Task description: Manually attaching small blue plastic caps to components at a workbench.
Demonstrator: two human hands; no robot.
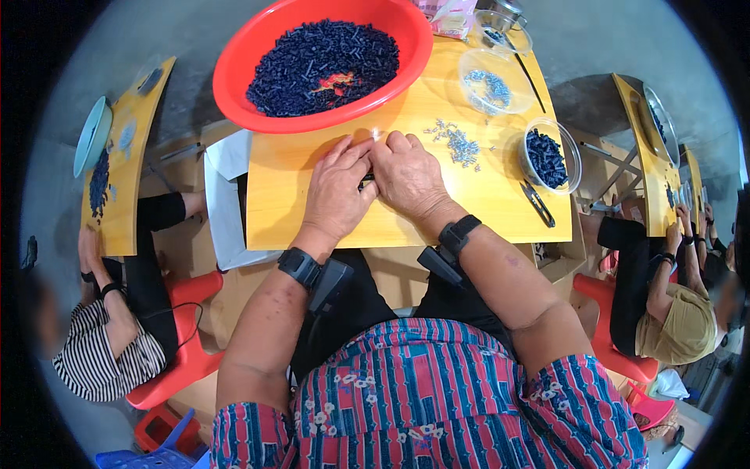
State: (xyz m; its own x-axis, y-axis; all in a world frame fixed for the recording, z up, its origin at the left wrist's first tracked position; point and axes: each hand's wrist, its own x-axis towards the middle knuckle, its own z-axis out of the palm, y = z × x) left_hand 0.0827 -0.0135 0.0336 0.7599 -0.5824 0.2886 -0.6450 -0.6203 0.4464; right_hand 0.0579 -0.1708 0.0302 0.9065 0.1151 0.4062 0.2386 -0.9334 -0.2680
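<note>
My left hand and my right hand meet over the yellow table, just in front of a big red basin. Both sets of fingers are closed and pressed together at the tips. A bright glint shows at the fingertips, and a bit of something dark peeks out between the palms; what they hold is too small and covered to name. Small dark blue tube-like pieces fill much of the basin. To the right of my right hand lies a loose pile of small shiny metal pieces.
On the right stand a clear tub of dark pieces, a clear tub of shiny pieces and small black-handled snips. A pink bag is at the back. Other people sit at yellow tables on the left and right.
</note>
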